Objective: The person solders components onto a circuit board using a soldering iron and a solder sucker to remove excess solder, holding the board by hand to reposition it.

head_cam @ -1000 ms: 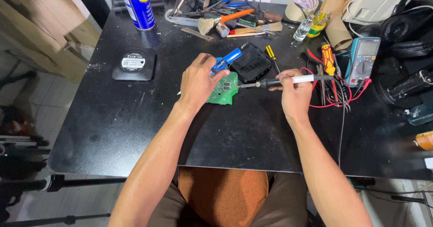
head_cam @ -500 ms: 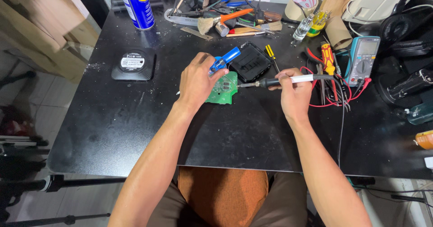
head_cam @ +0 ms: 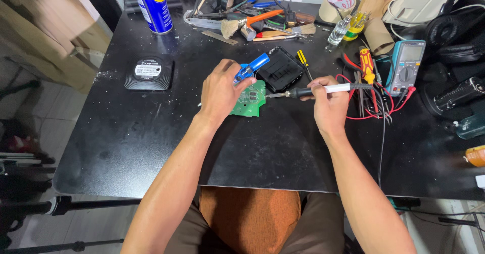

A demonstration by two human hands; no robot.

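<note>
A green circuit board [head_cam: 250, 100] lies near the middle of the black table [head_cam: 151, 133]. My left hand [head_cam: 221, 90] rests on the board's left side and grips a blue-handled tool [head_cam: 251, 67] that sticks out toward the far right. My right hand [head_cam: 328, 105] holds a soldering iron [head_cam: 316, 90] with a white and black handle. Its metal tip points left and reaches the right edge of the board. A black plastic cover [head_cam: 281, 69] lies just beyond the board.
A round black device [head_cam: 148, 72] sits at the left, a blue and yellow spray can [head_cam: 152, 4] behind it. At the right are a multimeter [head_cam: 407, 66] with red leads, screwdrivers [head_cam: 367, 64] and cables. Brushes, pliers and a tape roll [head_cam: 337, 4] crowd the far edge.
</note>
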